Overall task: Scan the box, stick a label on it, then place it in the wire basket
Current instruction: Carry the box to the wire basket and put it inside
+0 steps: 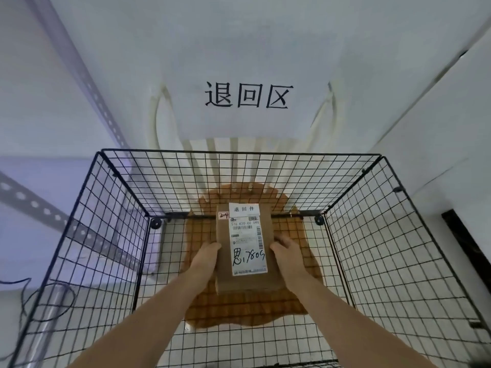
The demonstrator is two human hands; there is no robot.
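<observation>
Head view: a brown cardboard box (245, 248) is held inside the black wire basket (106, 235), low down near the middle of its floor area; whether it touches the mesh bottom cannot be told. The box is gripped along its two long sides; the left hand (206, 257) is pressed against the left side with fingers curled over the edge, and the right hand (288, 251) is clasped on the right side likewise; both forearms are extended down over the near rim. A white shipping label (248, 247) with barcodes and black handwriting is fixed on the upper face; a smaller white label (244, 209) with printed characters is stuck just above it, at the far end of the box; a small red-marked tag (223, 215) is seen beside that, at the far left corner. A brown mat (252, 306) is seen through the mesh beneath the box. A white sheet (249, 95) bearing three large black characters is posted on the wall behind the basket; a perforated metal strut (87, 83) is noted at the left.
</observation>
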